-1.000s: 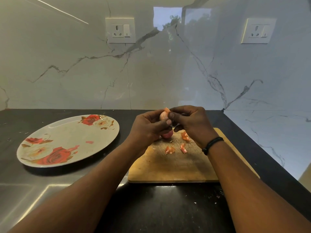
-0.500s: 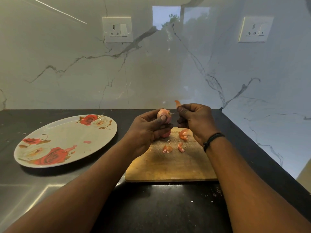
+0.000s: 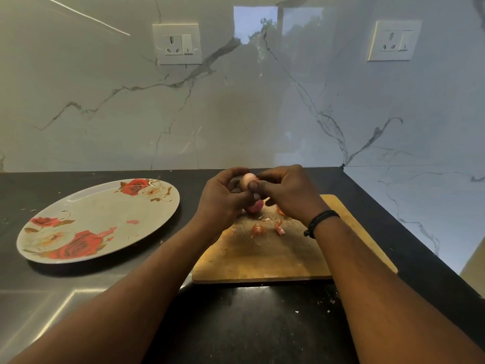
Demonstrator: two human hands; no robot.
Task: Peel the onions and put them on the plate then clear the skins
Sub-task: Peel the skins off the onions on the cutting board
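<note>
A small pale pink onion (image 3: 247, 179) is held above the far end of the wooden cutting board (image 3: 275, 261). My left hand (image 3: 223, 198) grips it from the left and below. My right hand (image 3: 286, 193) meets it from the right, thumb and fingertips pinching at its side. A second pink onion (image 3: 255, 206) lies on the board under my hands, partly hidden. Several orange-pink skin pieces (image 3: 258, 229) lie on the board. The rose-patterned oval plate (image 3: 86, 206) sits to the left with no onion on it.
The black countertop (image 3: 249, 324) carries small crumbs near the board's front right corner. A marble wall with two socket plates (image 3: 177, 44) stands behind. The counter's right edge (image 3: 420, 245) runs diagonally beside the board.
My right hand had pulled a strip of skin away to the right; it has now come back against the onion. The onion stays in my left hand.
</note>
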